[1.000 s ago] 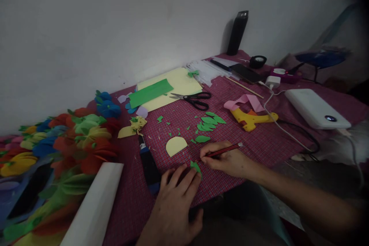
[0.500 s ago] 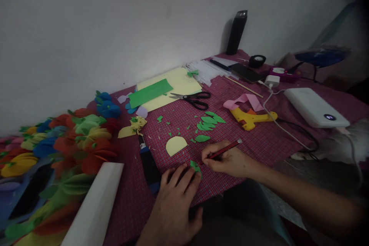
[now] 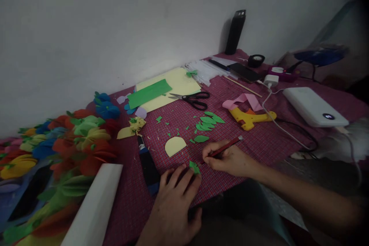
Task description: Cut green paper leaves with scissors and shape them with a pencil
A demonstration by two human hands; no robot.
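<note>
My left hand (image 3: 178,196) lies flat at the table's front edge, fingers slightly spread. Its fingertips press on a small green paper leaf (image 3: 194,167), partly covered by the fingers. In my right hand (image 3: 227,161) is a red pencil (image 3: 226,147), pinched, its lower end pointing at the green leaf. Behind the hands a single cut leaf (image 3: 201,138) lies near a pile of green paper leaves (image 3: 206,123). A pale yellow half-round paper piece (image 3: 175,146) sits left of them.
Black-handled scissors (image 3: 191,99) rest by a green paper strip (image 3: 150,93) on yellow sheets (image 3: 184,78). At right are a yellow glue gun (image 3: 250,118), a white power bank (image 3: 314,107) and cables. Colourful paper flowers (image 3: 89,134) crowd the left. A black bottle (image 3: 235,32) stands at the back.
The red pencil in my right hand has tilted slightly, its top end moving a little to the right. My left hand stays on the green leaf.
</note>
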